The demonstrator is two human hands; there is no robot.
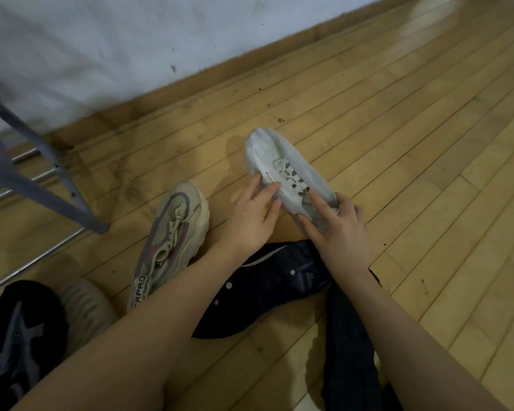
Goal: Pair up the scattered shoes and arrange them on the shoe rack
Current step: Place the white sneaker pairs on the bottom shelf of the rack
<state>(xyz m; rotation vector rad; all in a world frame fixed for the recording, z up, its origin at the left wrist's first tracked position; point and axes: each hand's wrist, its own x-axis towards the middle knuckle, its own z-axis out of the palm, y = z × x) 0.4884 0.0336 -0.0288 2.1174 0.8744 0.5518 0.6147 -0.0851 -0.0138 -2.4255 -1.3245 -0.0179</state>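
Both bare forearms extend forward, converging. Left hand point(251, 216): palm down, fingers spread and extended, tips pressing. Right hand point(337, 228): fingers curled in a grasp, index finger extended.

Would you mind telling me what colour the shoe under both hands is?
The shoe is white with white laces, seen in the head view.

Before you, a wood-plank floor point(398, 149) with dark specks point(280, 119) near the wall, a scuffed white wall point(101, 40) along its far edge, a wooden baseboard point(250, 59) running between them, glare at your top right
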